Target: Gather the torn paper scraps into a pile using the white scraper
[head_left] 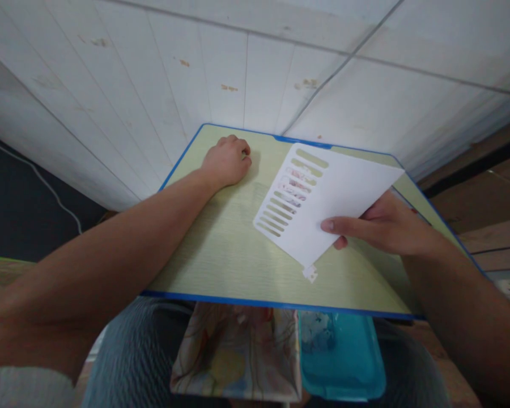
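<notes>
Evidently the smooth, stiff-looking white card, right of the frame's centre, is already slotted; what remains doesn't show. The right hand pinches it in its fingers above the grained, blue-edged tabletop; upper centre, the left hand lies curled, whether empty I cannot tell

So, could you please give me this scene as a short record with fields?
right hand: grips the slotted white card, thumb on top
left hand: loosely curled on the table
card: slots lined up along its left end in the view
table: pale green top, blue edging
small white piece: by the card's near corner
below the table's near edge: patterned cloth, turquoise container
behind: white wall, grey cable
</notes>
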Motion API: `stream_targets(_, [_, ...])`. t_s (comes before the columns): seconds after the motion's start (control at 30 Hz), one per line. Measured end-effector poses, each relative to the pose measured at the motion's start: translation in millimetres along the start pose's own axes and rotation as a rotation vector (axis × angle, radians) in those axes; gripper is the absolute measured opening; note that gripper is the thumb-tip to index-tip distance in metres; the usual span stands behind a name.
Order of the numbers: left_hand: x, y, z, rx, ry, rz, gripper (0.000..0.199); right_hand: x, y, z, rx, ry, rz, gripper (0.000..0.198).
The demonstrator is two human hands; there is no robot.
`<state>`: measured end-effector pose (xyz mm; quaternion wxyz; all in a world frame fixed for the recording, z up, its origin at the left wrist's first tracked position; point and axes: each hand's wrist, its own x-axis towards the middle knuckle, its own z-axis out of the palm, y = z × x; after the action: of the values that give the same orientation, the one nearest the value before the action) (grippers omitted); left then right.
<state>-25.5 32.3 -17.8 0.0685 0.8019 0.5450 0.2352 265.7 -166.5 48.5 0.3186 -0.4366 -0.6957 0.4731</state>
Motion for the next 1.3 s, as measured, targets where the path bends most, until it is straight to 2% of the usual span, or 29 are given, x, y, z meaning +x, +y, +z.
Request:
stream_targets(0.23, [-3, 3, -9, -0.021, -0.068, -0.015, 0.027, -3, -6, -5, 0.023, -0.193, 0.038, 0.033])
stream_targets(0.3, [-3, 2, -11, -0.044, -0.083, -0.019, 0.029, -3, -8, -5, 0.022, -0.210, 0.037, 0.034])
stream_targets(0.5, [0, -3, -8, -0.076, -0.079, -0.011, 0.035, -4, -8, -9, 0.034, -0.087, 0.038, 0.032])
stream_targets(0.67, [4, -8, -3, -0.023, -0.050, 0.033, 0.030, -2, -7, -10, -0.017, -0.086, 0.041, 0.031])
stream_targets(0.9, [-3, 6, -11, 0.035, -0.076, -0.001, 0.034, 2, -8, -6, -0.061, 0.119, -0.050, 0.035])
stream_targets(1.13, [0, 1, -10, 0.021, -0.070, 0.008, 0.033, -1, -8, -4, -0.012, 0.056, -0.019, 0.037])
stream_targets(1.3, [-3, 2, -12, -0.102, -0.088, -0.020, 0.042, -1, -9, -2, -0.019, -0.011, 0.015, 0.037])
